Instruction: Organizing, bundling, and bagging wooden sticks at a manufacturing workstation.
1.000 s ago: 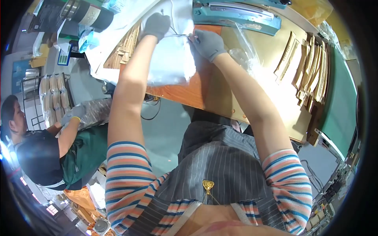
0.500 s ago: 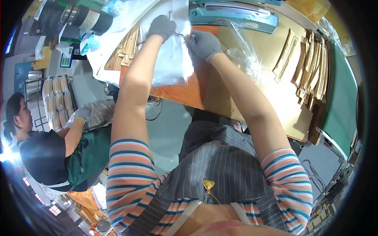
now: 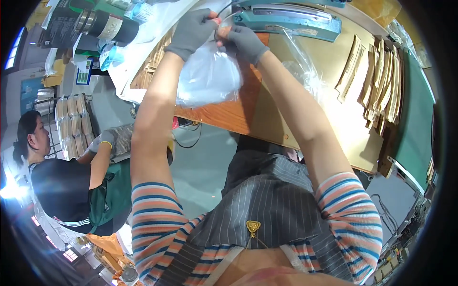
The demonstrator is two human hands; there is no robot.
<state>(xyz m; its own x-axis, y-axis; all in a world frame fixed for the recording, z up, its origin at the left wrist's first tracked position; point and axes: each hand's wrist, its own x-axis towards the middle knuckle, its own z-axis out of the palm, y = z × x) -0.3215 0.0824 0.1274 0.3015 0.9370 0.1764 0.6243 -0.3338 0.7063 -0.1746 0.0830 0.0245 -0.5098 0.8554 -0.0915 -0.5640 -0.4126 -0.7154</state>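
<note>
- A thin dark cord [image 3: 225,8] is curving between and above the two hands, over the upper end of the clear plastic bags.
- The left hand [image 3: 193,34], in a grey glove with bare fingertips, is closing its fingers on the cord.
- The right hand [image 3: 244,44], gloved alike, is pinching the cord just beside the left fingertips.
- The clear plastic bags [image 3: 210,78] are lying below the hands, near the front edge of the orange-brown tabletop [image 3: 250,93].
- A blue bench machine [image 3: 288,23] is standing just beyond the right hand.
- A crumpled clear film [image 3: 305,69] is lying near the right forearm, on a tan board [image 3: 274,112].
- Brown paper strips [image 3: 379,88] are lying farther right, beside a green surface [image 3: 412,128].
- A dark cylindrical bottle [image 3: 110,26] is lying on its side at the upper left.
- At the left, a co-worker [image 3: 62,183] is resting a gloved hand on a plastic-wrapped bundle [image 3: 123,138].
</note>
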